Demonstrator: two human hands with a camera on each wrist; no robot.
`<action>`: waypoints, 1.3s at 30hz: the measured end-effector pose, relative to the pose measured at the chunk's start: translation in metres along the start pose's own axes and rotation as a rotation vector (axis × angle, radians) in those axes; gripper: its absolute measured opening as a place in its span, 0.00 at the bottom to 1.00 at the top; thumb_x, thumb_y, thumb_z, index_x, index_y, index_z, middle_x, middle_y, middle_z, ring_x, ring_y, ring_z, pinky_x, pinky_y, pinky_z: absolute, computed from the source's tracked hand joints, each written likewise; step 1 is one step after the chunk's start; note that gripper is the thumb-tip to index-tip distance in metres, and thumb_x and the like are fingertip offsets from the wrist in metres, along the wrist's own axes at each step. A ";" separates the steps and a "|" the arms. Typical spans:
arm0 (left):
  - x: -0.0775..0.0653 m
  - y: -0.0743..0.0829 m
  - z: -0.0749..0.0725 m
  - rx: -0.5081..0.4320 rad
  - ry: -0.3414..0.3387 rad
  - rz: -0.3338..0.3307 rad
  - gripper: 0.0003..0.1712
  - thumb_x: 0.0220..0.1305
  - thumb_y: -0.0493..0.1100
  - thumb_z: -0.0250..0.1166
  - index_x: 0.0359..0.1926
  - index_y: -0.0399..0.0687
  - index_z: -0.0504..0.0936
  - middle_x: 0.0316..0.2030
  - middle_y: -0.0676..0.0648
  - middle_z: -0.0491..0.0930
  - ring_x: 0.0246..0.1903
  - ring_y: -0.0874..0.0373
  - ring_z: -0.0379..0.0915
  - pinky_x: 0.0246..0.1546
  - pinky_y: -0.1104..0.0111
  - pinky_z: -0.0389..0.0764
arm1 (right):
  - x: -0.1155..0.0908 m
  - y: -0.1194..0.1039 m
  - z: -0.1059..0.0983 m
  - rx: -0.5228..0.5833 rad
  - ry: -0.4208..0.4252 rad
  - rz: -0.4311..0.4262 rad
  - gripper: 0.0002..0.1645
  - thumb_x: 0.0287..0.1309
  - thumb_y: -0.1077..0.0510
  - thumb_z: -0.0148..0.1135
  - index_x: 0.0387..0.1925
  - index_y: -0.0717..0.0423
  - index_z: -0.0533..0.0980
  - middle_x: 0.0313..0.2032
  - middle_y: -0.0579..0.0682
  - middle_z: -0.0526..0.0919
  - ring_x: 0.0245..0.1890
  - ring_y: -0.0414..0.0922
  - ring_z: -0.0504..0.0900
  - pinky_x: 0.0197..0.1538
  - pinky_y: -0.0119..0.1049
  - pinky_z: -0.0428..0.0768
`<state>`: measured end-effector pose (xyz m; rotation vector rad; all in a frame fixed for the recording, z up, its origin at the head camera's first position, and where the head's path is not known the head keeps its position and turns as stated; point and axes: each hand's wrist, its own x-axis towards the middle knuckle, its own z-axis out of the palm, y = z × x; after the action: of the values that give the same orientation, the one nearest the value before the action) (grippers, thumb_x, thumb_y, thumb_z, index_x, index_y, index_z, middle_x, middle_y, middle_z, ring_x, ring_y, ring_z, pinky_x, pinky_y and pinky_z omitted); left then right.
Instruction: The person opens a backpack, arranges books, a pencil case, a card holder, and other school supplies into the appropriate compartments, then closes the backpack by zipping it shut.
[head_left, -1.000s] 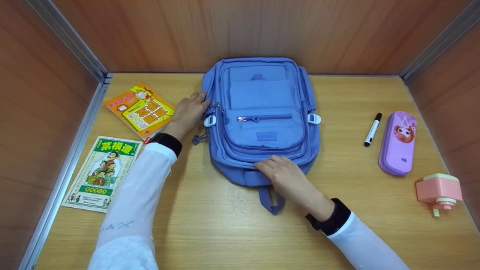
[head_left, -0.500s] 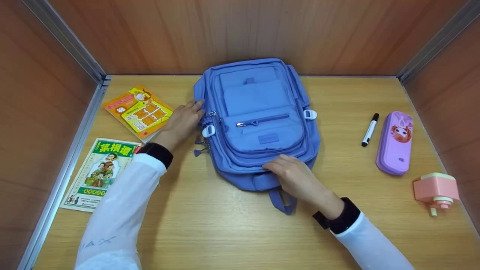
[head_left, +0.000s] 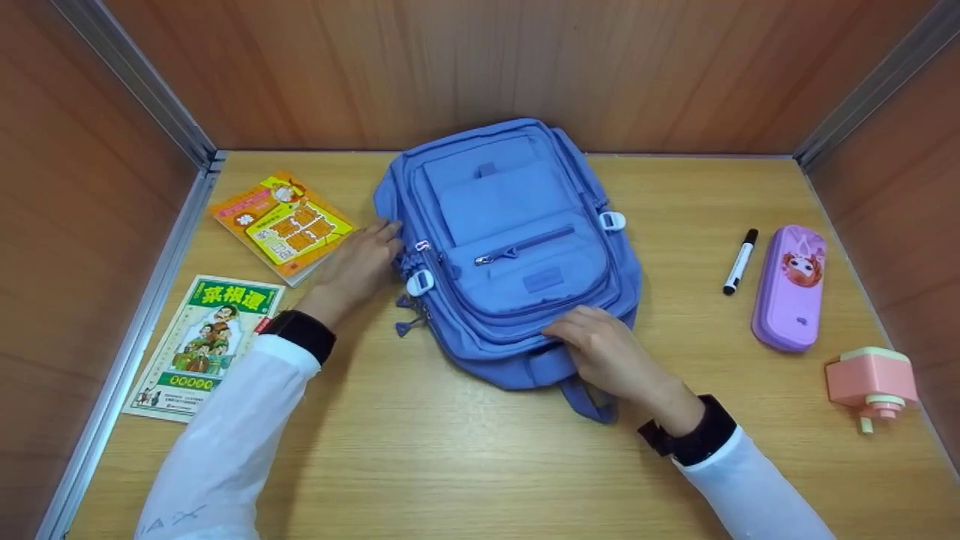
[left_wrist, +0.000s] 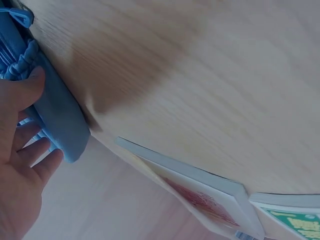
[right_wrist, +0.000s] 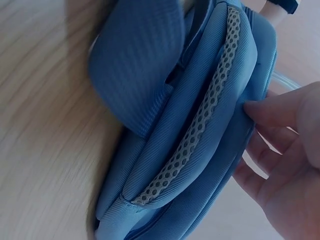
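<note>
A blue backpack [head_left: 517,247] lies front side up on the table, tilted so its top leans left, with its handle loop [head_left: 589,401] toward me. My left hand [head_left: 356,262] holds its left side beside the white strap buckle. In the left wrist view the thumb and fingers of the left hand [left_wrist: 22,150] bear on the side pocket [left_wrist: 62,115]. My right hand [head_left: 611,352] grips the near edge above the handle. In the right wrist view the thumb of the right hand [right_wrist: 290,145] presses the bag beside a mesh-trimmed pad [right_wrist: 192,130]; the other fingers reach round its front.
At left lie an orange book [head_left: 289,225] and a green-and-white book [head_left: 206,337], partly under the left forearm. A marker [head_left: 740,262], a purple pencil case [head_left: 791,289] and a pink pencil sharpener [head_left: 871,382] stand at right. Wooden panels [head_left: 495,67] enclose the table.
The backpack has turned anticlockwise, its top swinging left and its handle end right. The left hand has moved toward me a little; the right hand has gone right and toward me.
</note>
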<state>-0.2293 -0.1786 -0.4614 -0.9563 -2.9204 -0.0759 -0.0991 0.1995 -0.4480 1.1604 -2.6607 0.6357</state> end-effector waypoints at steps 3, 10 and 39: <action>-0.005 0.002 0.001 -0.023 0.036 0.013 0.23 0.53 0.29 0.64 0.52 0.35 0.77 0.63 0.34 0.65 0.66 0.38 0.54 0.64 0.47 0.56 | -0.001 0.003 -0.001 0.003 0.003 0.015 0.19 0.55 0.71 0.53 0.45 0.53 0.80 0.44 0.44 0.82 0.47 0.41 0.77 0.52 0.37 0.74; -0.014 0.007 0.003 -0.073 0.092 0.051 0.20 0.45 0.28 0.63 0.45 0.30 0.78 0.51 0.33 0.75 0.62 0.37 0.61 0.65 0.51 0.58 | -0.004 0.012 -0.006 0.031 0.014 0.030 0.20 0.52 0.74 0.55 0.43 0.53 0.80 0.42 0.45 0.82 0.47 0.41 0.77 0.53 0.37 0.74; -0.023 0.033 0.003 -0.119 0.100 0.035 0.07 0.34 0.33 0.64 0.21 0.40 0.76 0.22 0.47 0.72 0.24 0.53 0.67 0.25 0.63 0.73 | -0.009 0.021 -0.009 -0.080 0.088 0.023 0.16 0.45 0.60 0.58 0.39 0.54 0.81 0.40 0.46 0.80 0.46 0.45 0.74 0.54 0.42 0.70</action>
<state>-0.1912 -0.1656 -0.4654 -0.9890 -2.8334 -0.2897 -0.1080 0.2221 -0.4490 1.0568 -2.6036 0.5644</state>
